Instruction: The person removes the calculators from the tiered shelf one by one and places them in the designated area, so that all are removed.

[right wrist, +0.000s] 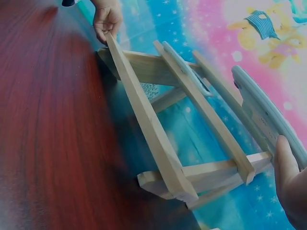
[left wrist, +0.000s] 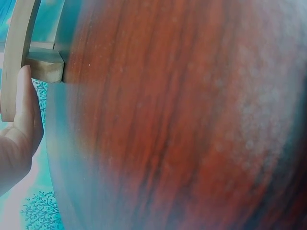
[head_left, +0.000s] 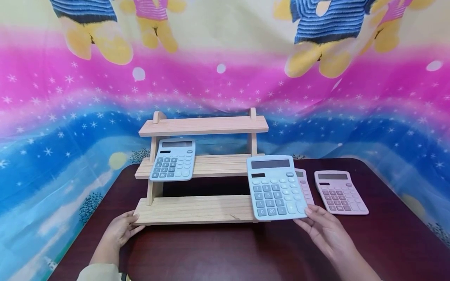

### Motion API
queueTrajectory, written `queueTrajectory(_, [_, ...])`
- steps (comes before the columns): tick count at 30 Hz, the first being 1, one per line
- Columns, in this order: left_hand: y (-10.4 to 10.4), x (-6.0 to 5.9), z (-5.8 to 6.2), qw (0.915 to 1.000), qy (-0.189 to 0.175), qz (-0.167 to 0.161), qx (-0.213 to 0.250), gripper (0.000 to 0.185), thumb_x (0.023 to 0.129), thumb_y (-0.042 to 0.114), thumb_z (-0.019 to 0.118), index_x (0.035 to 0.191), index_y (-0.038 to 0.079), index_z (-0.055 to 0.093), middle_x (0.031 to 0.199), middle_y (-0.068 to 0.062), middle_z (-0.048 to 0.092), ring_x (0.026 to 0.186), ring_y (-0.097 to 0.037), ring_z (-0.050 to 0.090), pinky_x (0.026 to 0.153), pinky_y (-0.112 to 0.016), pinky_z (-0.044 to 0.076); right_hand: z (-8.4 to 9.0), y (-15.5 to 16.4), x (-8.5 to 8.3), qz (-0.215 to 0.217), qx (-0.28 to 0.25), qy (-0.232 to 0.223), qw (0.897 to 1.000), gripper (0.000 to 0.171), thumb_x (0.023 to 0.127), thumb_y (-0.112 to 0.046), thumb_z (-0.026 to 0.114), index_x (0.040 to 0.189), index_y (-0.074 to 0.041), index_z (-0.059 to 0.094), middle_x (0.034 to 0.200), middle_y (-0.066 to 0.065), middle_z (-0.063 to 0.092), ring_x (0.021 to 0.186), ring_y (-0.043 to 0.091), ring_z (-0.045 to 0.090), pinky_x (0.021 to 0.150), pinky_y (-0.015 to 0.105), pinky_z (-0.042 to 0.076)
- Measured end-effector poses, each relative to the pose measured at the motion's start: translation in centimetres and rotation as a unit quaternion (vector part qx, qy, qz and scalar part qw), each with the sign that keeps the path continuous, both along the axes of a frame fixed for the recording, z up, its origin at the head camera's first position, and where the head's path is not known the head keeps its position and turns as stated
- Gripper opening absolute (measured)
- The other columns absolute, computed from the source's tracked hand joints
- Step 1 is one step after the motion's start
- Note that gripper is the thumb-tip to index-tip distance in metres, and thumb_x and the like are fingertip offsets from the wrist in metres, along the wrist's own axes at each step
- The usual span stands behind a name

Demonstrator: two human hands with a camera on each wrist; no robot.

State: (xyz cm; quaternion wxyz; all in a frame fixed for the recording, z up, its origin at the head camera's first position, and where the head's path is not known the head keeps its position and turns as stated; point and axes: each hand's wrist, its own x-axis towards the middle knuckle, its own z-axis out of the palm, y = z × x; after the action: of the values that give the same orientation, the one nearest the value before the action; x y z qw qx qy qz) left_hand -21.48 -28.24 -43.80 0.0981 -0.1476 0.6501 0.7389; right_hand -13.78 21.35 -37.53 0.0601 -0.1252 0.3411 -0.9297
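Observation:
A three-tier wooden shelf (head_left: 197,208) stands on a dark red table (head_left: 225,249). My left hand (head_left: 131,224) rests against the front left corner of the bottom tier, thumb along the wood (left wrist: 24,103). My right hand (head_left: 309,215) pinches the lower right corner of a light blue calculator (head_left: 275,187) and holds it tilted up over the right end of the bottom tier. In the right wrist view that calculator (right wrist: 266,112) shows edge-on above my fingers (right wrist: 288,177). Another blue calculator (head_left: 173,159) leans on the left of the middle tier.
Two pink calculators lie on the table to the right of the shelf: one (head_left: 340,192) in plain view, the other (head_left: 305,186) mostly hidden behind the held one. A colourful star-patterned cloth (head_left: 52,136) hangs behind and around the table.

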Motion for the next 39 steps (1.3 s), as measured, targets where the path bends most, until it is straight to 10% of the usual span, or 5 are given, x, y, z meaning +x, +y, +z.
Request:
queueTrajectory(30, [0.1, 0.2, 0.1, 1.0000, 0.006, 0.001, -0.003, 0.055, 0.093, 0.006, 0.034, 0.135, -0.008, 0.001, 0.132, -0.035, 0.011, 0.085, -0.011, 0.052, 0.077, -0.030, 0.047, -6.4, 5.5, 2.6, -0.007, -0.004, -0.085, 0.996, 0.025, 0.091, 0.006, 0.032, 0.095, 0.003, 0.056, 0.100, 0.014, 0.059, 0.095, 0.022, 0.054, 0.083, 0.034, 0.044])
queueTrajectory(39, [0.1, 0.2, 0.0, 1.0000, 0.006, 0.002, -0.005, 0.056, 0.093, 0.007, 0.034, 0.135, -0.008, 0.000, 0.132, -0.035, 0.010, 0.091, -0.016, 0.050, 0.077, -0.031, 0.047, -8.4, 6.7, 2.9, -0.088, 0.121, -0.187, 0.971, 0.008, 0.087, -0.002, 0.049, 0.095, -0.003, 0.050, 0.093, 0.003, 0.060, 0.089, 0.015, 0.056, 0.082, 0.034, 0.044])
